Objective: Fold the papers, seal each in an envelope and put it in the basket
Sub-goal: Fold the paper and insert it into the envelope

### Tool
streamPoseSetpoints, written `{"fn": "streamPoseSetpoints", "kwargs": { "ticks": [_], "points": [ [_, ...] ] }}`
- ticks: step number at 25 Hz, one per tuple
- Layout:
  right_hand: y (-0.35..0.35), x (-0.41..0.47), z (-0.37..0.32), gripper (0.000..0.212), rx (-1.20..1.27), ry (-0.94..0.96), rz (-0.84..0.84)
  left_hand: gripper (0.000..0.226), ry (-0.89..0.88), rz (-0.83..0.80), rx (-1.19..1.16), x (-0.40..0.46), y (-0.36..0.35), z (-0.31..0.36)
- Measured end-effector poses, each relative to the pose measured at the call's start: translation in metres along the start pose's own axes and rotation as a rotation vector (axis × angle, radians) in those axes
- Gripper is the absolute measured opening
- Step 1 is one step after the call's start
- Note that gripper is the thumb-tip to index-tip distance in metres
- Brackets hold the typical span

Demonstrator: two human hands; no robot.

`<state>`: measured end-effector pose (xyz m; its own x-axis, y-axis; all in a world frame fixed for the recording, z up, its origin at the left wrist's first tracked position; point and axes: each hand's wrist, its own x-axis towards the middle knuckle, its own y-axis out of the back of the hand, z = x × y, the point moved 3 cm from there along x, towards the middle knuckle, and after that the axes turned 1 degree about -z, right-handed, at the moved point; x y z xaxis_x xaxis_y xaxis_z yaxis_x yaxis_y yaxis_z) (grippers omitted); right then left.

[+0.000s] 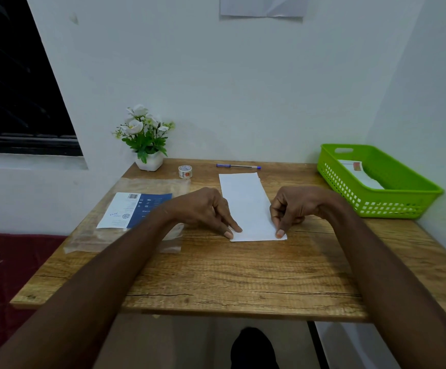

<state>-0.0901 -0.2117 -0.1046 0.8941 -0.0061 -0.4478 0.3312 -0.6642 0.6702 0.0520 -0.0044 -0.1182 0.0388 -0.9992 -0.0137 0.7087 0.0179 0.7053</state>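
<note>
A long, narrow white sheet of paper, apparently already folded lengthwise, lies flat in the middle of the wooden surface, its short near edge toward the person. The left hand presses an extended fingertip on the near left corner, the other fingers loosely curled; the right hand presses on or pinches the near right corner, which of the two cannot be told. Neither hand has lifted the sheet.

The step in hand looks like folding: the near edge is held ready to be brought up over the far part. The next move calls for lifting both corners together, keeping the edges square, then creasing.

To the left lies a clear plastic packet with a blue-and-white printed insert, probably the envelopes. Behind stand a small roll of tape, a blue pen and a white pot of artificial flowers. At the right, the green plastic basket already holds a white envelope.
</note>
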Motion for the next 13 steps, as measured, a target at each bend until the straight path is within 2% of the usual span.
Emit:
{"fn": "streamPoseSetpoints", "kwargs": {
  "ticks": [4,8,10,12,13],
  "points": [
    [0.005,-0.005,0.004,0.021,-0.008,-0.049,0.019,0.032,0.018,0.001,0.002,0.0,0.0,0.001],
    [0.008,-0.012,0.004,0.017,0.068,-0.09,0.055,0.039,0.048,0.075,-0.008,-0.003,0.003,-0.002],
    [0.008,-0.01,0.006,0.017,0.218,-0.092,0.168,0.046,0.07,0.109,0.031,-0.003,0.005,-0.003],
    [0.007,-0.002,0.004,0.028,0.379,-0.132,0.351,0.05,0.117,0.144,0.09,-0.002,0.004,-0.005],
    [0.006,0.003,0.003,0.034,0.383,-0.172,0.46,0.051,0.134,0.16,0.107,0.0,0.002,-0.006]
  ]
}}
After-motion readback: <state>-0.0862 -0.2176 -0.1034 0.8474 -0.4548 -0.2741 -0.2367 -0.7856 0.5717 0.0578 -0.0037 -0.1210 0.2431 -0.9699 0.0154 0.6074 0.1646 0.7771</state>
